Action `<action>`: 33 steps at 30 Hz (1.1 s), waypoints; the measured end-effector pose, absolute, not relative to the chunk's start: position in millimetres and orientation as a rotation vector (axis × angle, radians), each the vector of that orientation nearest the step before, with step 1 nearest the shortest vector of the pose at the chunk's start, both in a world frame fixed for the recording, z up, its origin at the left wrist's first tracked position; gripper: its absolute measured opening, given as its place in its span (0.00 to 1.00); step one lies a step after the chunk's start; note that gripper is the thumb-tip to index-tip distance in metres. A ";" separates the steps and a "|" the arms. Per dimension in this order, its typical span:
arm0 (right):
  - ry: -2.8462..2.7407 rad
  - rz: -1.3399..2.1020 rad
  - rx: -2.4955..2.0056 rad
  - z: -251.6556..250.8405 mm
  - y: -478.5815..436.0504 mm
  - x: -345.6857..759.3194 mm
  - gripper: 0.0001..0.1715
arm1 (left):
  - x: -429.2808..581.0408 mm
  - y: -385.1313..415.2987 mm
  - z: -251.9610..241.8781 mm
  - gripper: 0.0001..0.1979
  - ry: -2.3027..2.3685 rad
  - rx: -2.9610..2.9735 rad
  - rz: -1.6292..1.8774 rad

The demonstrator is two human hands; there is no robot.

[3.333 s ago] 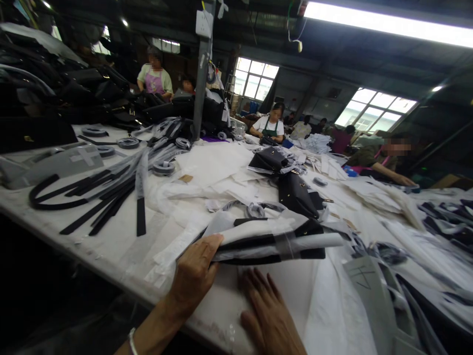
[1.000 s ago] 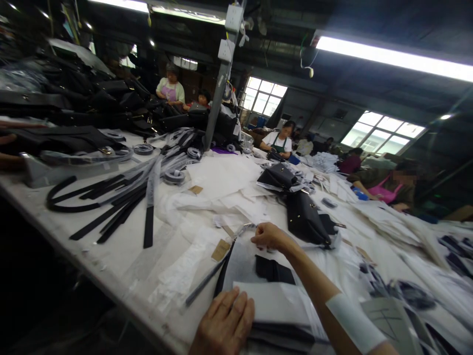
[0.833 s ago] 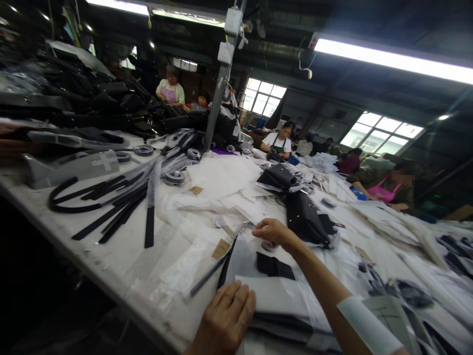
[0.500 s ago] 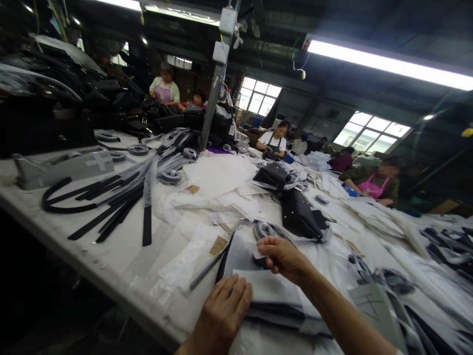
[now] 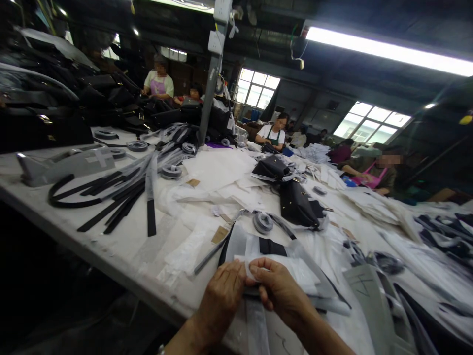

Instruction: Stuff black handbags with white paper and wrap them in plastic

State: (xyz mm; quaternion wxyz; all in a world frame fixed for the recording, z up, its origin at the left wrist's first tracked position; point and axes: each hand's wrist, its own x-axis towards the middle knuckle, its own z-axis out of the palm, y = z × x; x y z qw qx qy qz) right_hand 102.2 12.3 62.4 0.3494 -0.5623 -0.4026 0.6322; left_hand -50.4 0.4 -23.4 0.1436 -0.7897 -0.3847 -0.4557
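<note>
In front of me lies a flat black bag piece partly wrapped in grey-white sheeting [image 5: 236, 241], with a black strap [image 5: 272, 247] across it. A white sheet [image 5: 291, 268] covers its near part. My right hand [image 5: 281, 288] pinches a small whitish strip [image 5: 249, 270] between thumb and finger at the near edge. Close beside it, my left hand [image 5: 223, 291] is closed, its fingers together on the left corner of the white sheet. Its thumb is mostly hidden. Below the hands, a translucent band [image 5: 257, 323] hangs toward me.
Black straps [image 5: 127, 199] in plastic lie at the left. Beyond the work sit a wrapped coil [image 5: 263, 223] and black handbags [image 5: 299, 203]. A post [image 5: 208, 93] rises from the table. Grey-green panels [image 5: 364, 301] lie to the right; several co-workers sit farther back.
My right hand has come toward me and left with the whitish strip, now beside my left hand. My left-hand fingers have drawn together. The black strap on the bag piece shows more.
</note>
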 end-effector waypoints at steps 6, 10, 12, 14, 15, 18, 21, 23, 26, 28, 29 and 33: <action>-1.109 1.649 -1.468 59.9 1.2 96.9 0.28 | -54.3 -1.8 -15.8 0.19 -1.088 -2.366 -1.288; -1.141 1.672 -1.465 60.7 -5.2 97.5 0.30 | -54.9 -0.5 -19.7 0.16 -1.063 -2.366 -1.298; -1.178 1.703 -1.463 61.4 -11.5 104.4 0.34 | -54.5 0.0 -21.9 0.15 -1.077 -2.380 -1.307; -1.256 1.655 -1.538 61.2 -22.7 117.6 0.33 | -54.4 0.1 -22.8 0.14 -1.085 -2.397 -1.305; -1.335 1.560 -1.596 60.5 -30.1 126.1 0.31 | -54.5 0.0 -22.8 0.14 -1.087 -2.405 -1.297; -1.869 0.995 -1.568 53.9 -55.3 151.6 0.18 | -55.3 -0.6 -21.6 0.15 -1.080 -2.423 -1.275; -2.439 0.255 -1.133 38.8 -73.5 165.4 0.26 | -56.3 -0.9 -20.0 0.15 -1.068 -2.422 -1.276; -2.546 -0.011 -0.971 25.5 -78.5 165.7 0.28 | -56.8 -1.0 -18.8 0.15 -1.058 -2.421 -1.269; -2.530 0.040 -0.996 7.4 -79.2 159.6 0.21 | -57.4 -1.0 -17.1 0.17 -1.000 -2.465 -1.229; -2.470 0.146 -1.025 -0.3 -77.6 155.3 0.17 | -57.7 -1.0 -17.1 0.17 -0.957 -2.494 -1.208; -2.422 0.176 -1.026 -2.5 -76.3 153.5 0.14 | -57.8 -1.0 -17.5 0.17 -0.944 -2.499 -1.199; -2.257 0.145 -1.005 -2.2 -68.5 144.3 0.10 | -57.4 -0.1 -20.5 0.17 -0.927 -2.480 -1.179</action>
